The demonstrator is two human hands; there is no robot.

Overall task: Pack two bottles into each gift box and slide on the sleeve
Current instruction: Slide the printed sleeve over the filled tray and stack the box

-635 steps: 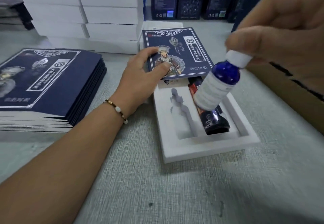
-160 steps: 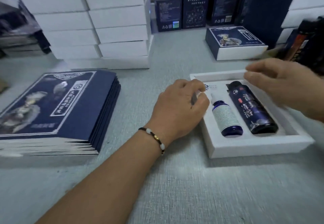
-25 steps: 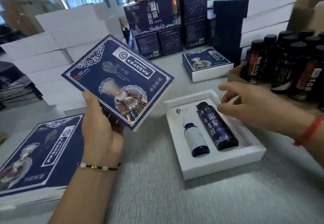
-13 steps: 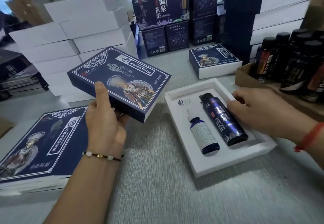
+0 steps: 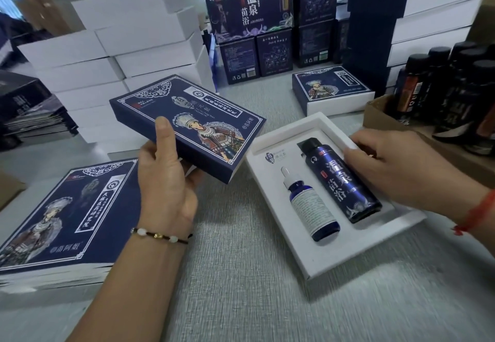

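Observation:
A white gift box lies open on the table at centre right. In its foam insert rest a small blue dropper bottle and, to its right, a larger dark blue bottle. My right hand grips the box's right rim, fingertips beside the large bottle. My left hand holds a navy printed sleeve in the air, left of the box, thumb on top and fingers underneath. The sleeve's open end faces the box.
A stack of flat navy sleeves lies at the left. White boxes are piled behind it. A sleeved gift box sits at the back, dark cartons behind. A cardboard tray of dark bottles stands at the right.
My left hand lowered the sleeve and tipped it flatter, closer to the box. My right hand moved from above the large bottle down onto the box's right rim.

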